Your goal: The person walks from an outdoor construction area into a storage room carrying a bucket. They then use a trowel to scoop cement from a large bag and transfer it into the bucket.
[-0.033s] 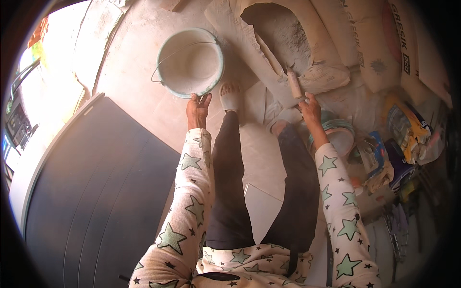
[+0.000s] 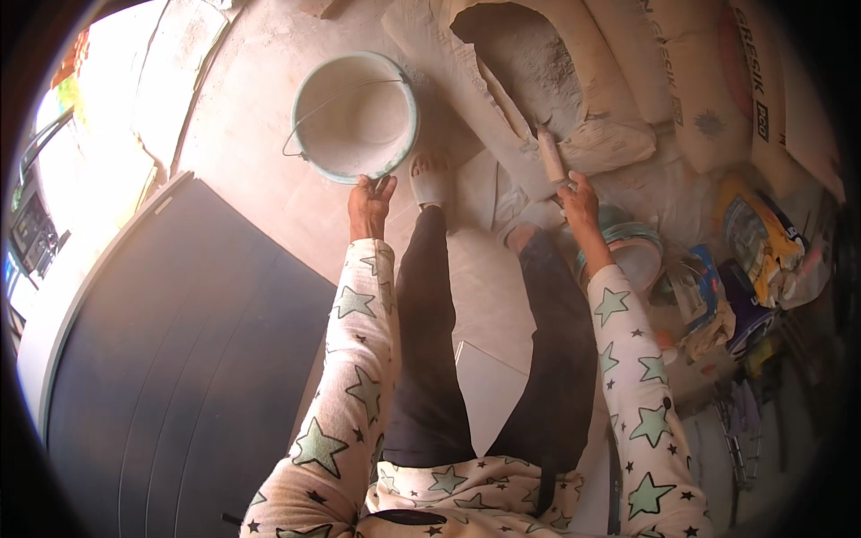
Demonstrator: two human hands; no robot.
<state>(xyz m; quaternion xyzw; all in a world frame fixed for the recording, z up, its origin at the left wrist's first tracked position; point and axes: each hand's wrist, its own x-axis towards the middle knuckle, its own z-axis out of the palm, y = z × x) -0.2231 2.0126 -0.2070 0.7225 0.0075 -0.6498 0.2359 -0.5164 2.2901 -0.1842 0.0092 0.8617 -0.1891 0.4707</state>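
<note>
My left hand point(image 2: 369, 204) grips the near rim of a pale green bucket point(image 2: 354, 121) that stands on the dusty floor; its wire handle lies folded down and its inside looks coated in grey dust. My right hand point(image 2: 579, 195) is shut on the wooden handle of a trowel point(image 2: 548, 152). The trowel's blade points into the torn-open sack of grey powder point(image 2: 529, 58) ahead of me. My sandalled left foot point(image 2: 430, 179) rests just beside the bucket.
A dark ribbed panel point(image 2: 179, 359) fills the left. A small green-rimmed bucket point(image 2: 635, 255) sits under my right forearm. Closed sacks point(image 2: 717, 81) lie behind, coloured packets and bags point(image 2: 758, 242) are piled at right, and a white tile point(image 2: 493, 394) lies between my legs.
</note>
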